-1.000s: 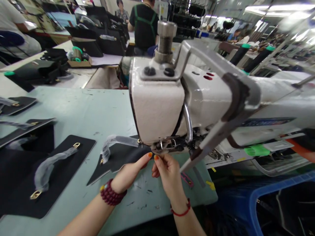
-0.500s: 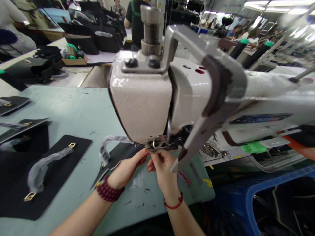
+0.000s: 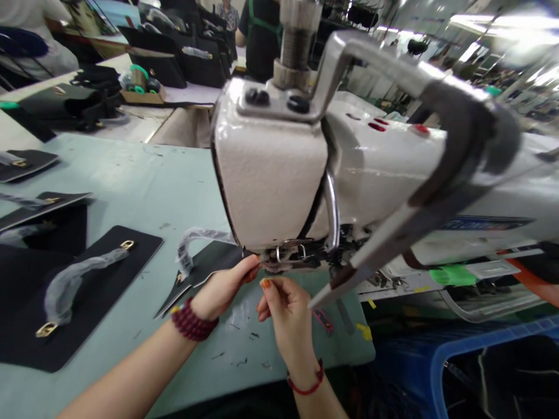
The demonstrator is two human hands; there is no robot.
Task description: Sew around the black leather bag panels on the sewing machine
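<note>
A white industrial sewing machine (image 3: 268, 180) stands over the pale green tabletop. My left hand (image 3: 229, 288) is closed, its thumb and fingertips pinched beside the needle area under the machine head; what they hold is too small to make out. Below the machine head, a little apart from the left, my right hand (image 3: 290, 317) has its thumb and index finger pressed together. Anything in that pinch is too fine to see. Behind the left hand lies a black bag panel (image 3: 212, 265) with a plastic-wrapped handle (image 3: 186, 256), partly under the machine head.
At left lies a larger black panel (image 3: 109, 291) with a plastic-wrapped handle and gold fittings. A pink tool (image 3: 322, 320) and yellow scraps (image 3: 364, 331) are right of my right hand. A blue crate (image 3: 441, 355) stands at lower right. A person (image 3: 262, 41) is at the back.
My right hand has drawn down, away from the left hand and the needle area. The left hand stays by the machine head. The view has shifted slightly.
</note>
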